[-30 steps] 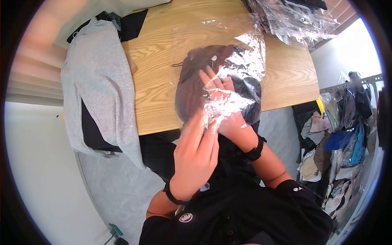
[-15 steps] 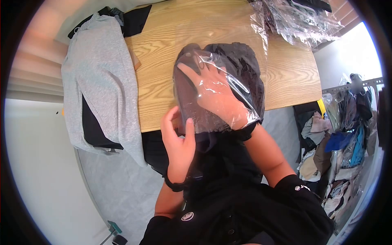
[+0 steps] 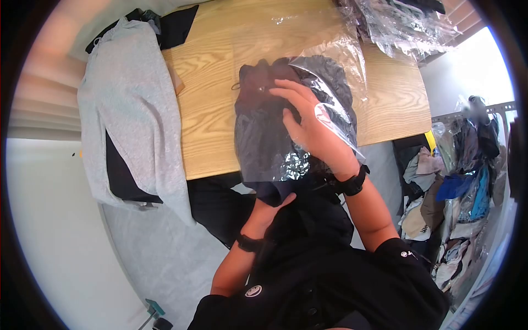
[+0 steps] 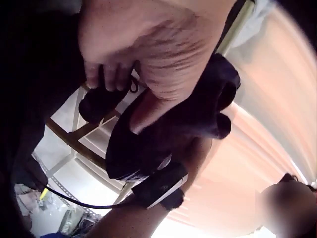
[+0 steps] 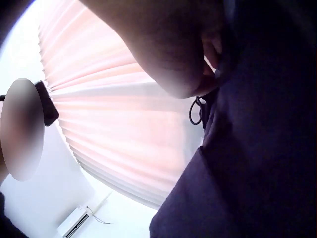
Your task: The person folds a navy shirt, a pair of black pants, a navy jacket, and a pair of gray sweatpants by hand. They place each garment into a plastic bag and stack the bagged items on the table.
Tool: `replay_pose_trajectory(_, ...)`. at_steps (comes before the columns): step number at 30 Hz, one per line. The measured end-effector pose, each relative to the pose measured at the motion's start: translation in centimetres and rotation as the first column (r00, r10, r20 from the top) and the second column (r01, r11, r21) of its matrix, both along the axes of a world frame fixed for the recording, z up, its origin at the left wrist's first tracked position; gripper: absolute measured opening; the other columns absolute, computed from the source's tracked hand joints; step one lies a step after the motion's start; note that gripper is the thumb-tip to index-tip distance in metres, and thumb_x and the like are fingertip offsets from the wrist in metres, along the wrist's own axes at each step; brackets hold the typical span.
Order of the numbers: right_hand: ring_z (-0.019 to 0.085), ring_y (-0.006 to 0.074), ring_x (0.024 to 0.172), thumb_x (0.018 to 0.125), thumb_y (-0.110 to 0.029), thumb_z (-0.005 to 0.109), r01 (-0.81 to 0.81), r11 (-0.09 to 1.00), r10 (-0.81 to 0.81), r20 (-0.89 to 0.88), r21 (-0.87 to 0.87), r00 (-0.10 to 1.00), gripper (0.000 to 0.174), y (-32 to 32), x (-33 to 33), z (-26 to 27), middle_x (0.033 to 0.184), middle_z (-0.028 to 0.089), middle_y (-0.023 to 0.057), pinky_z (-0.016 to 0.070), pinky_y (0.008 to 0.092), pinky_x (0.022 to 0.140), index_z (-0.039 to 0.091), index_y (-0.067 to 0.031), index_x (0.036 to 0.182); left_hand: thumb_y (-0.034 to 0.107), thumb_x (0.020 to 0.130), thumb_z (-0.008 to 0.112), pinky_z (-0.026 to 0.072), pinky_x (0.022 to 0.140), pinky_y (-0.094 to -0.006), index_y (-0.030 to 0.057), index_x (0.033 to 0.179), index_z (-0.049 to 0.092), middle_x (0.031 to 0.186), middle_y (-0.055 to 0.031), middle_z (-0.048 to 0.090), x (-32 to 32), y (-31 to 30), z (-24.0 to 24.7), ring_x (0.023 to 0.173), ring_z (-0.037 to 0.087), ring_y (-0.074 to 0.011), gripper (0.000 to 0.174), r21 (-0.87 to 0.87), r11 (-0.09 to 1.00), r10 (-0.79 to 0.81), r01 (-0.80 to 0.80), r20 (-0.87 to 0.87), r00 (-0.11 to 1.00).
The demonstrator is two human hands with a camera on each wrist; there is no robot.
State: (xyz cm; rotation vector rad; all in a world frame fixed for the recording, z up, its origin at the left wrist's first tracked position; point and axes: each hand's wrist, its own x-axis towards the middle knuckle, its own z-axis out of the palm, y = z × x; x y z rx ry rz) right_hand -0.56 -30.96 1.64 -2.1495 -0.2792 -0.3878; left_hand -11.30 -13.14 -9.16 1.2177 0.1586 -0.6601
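Note:
A dark folded garment with a drawcord lies at the table's front edge, with a clear plastic bag around and over it, its loose end spread toward the back. My left hand grips the garment's near end, which hangs past the edge. In the left wrist view the thumb of that hand presses on the dark fabric while the fingers curl round behind. My right hand hovers over the garment's right half with its fingers loosely extended. The right wrist view shows dark cloth close by this hand.
Grey sweatpants drape over the table's left side, with black cloth behind. A pile of plastic-bagged items sits at the back right of the wooden table. More clothes fill a rack on the right.
My left hand has gone from the bag's left side to below its near edge and taken hold of the garment's near end. My right hand has lifted and shifted right from under the plastic.

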Motion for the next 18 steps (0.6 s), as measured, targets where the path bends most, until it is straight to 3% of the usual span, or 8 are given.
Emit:
replay_pose_trajectory(4, 0.042, 0.0391, 0.122, 0.078, 0.0, 0.057, 0.078, 0.954, -0.049, 0.105, -0.288, 0.993, 0.043, -0.7, -1.2, 0.4, 0.13, 0.047, 0.0182, 0.0382, 0.0467, 0.099, 0.052, -0.0071, 0.12, 0.004, 0.082, 0.069, 0.0443, 0.096, -0.0335, 0.0057, 0.12, 0.053, 0.112, -0.0044, 0.056, -0.4, -0.8, 1.3, 0.107, 0.054, -0.0173, 0.041, -0.057, 0.998, -0.022, 0.024, 0.035, 0.999)
replay_pose_trajectory(6, 0.034, 0.0418, 0.128, 0.079, -0.008, 0.06, 0.204, 0.86, -0.209, 0.04, -0.468, 0.977, 0.045, -0.3, -3.5, 1.9, 0.137, 0.039, 0.0192, 0.0317, 0.0515, 0.103, 0.051, -0.0074, 0.124, 0.014, 0.083, 0.071, 0.0438, 0.088, -0.0285, 0.0026, 0.113, 0.054, 0.108, -0.0012, 0.055, -0.1, -1.5, 3.9, 0.1, 0.053, -0.0159, 0.036, 0.222, 0.972, -0.02, -0.072, 0.386, 0.922)
replay_pose_trajectory(7, 0.034, 0.0418, 0.128, 0.079, -0.008, 0.06, 0.206, 0.857, -0.214, 0.038, -0.473, 0.976, 0.045, -0.4, -4.5, 2.1, 0.137, 0.039, 0.0192, 0.0317, 0.0515, 0.103, 0.051, -0.0074, 0.124, 0.014, 0.083, 0.071, 0.0438, 0.088, -0.0285, 0.0026, 0.113, 0.054, 0.108, -0.0012, 0.055, -0.2, -1.4, 4.4, 0.1, 0.053, -0.0159, 0.036, 0.218, 0.974, -0.023, -0.066, 0.383, 0.923)
replay_pose_trajectory(10, 0.026, 0.0414, 0.133, 0.08, -0.012, 0.063, 0.123, 0.91, -0.204, -0.167, -0.397, 0.965, 0.048, -1.2, -7.5, 2.9, 0.141, 0.033, 0.0197, 0.0273, 0.0518, 0.106, 0.049, -0.0059, 0.125, 0.015, 0.087, 0.068, 0.0469, 0.079, -0.0277, 0.0051, 0.105, 0.057, 0.1, 0.0002, 0.057, -0.6, -1.2, 5.5, 0.092, 0.056, -0.014, 0.024, 0.218, 0.976, -0.034, 0.003, 0.138, 0.99)
replay_pose_trajectory(11, 0.026, 0.0414, 0.133, 0.08, -0.012, 0.063, 0.123, 0.908, -0.205, -0.169, -0.4, 0.964, 0.048, -1.4, -8.5, 3.3, 0.141, 0.033, 0.0197, 0.0273, 0.0518, 0.106, 0.049, -0.0059, 0.125, 0.015, 0.088, 0.067, 0.0476, 0.075, -0.0271, 0.0065, 0.103, 0.058, 0.098, 0.0006, 0.059, -0.5, -1.7, 5.9, 0.089, 0.057, -0.0128, 0.02, -0.005, 0.994, 0.107, -0.108, -0.027, 0.994)
replay_pose_trajectory(12, 0.033, 0.0404, 0.129, 0.079, -0.01, 0.064, 0.058, 0.932, -0.117, -0.144, -0.358, 0.983, 0.045, -1.4, -9.5, 3.7, 0.137, 0.039, 0.0198, 0.032, 0.0493, 0.103, 0.052, -0.0047, 0.122, 0.015, 0.088, 0.066, 0.0484, 0.071, -0.0264, 0.0078, 0.102, 0.059, 0.095, 0.001, 0.061, -0.5, -2.0, 6.6, 0.086, 0.059, -0.0116, 0.017, -0.202, 0.947, 0.206, -0.251, -0.219, 0.954)
replay_pose_trajectory(15, 0.056, 0.0341, 0.104, 0.073, -0.002, 0.065, -0.094, 0.983, 0.116, 0.135, -0.159, 0.984, 0.034, -2.4, -12.5, 2.2, 0.114, 0.058, 0.0163, 0.0464, 0.0374, 0.088, 0.06, -0.0013, 0.106, 0.016, 0.09, 0.064, 0.0491, 0.068, -0.0266, 0.0106, 0.103, 0.061, 0.092, -0.0001, 0.063, 1.0, -3.2, 10.5, 0.084, 0.061, -0.0107, 0.014, -0.238, 0.896, 0.29, -0.375, -0.327, 0.899)
replay_pose_trajectory(18, 0.061, 0.0252, 0.086, 0.074, 0.003, 0.06, -0.096, 0.994, 0.095, 0.027, 0.045, 0.995, 0.019, -3.6, -16.8, -0.4, 0.097, 0.063, 0.0096, 0.049, 0.0296, 0.074, 0.062, -0.0002, 0.093, 0.015, 0.09, 0.063, 0.0492, 0.068, -0.0263, 0.01, 0.106, 0.061, 0.1, -0.0012, 0.062, 1.9, -3.4, 10.5, 0.089, 0.062, -0.0124, 0.017, -0.271, 0.882, 0.281, -0.386, -0.356, 0.891)
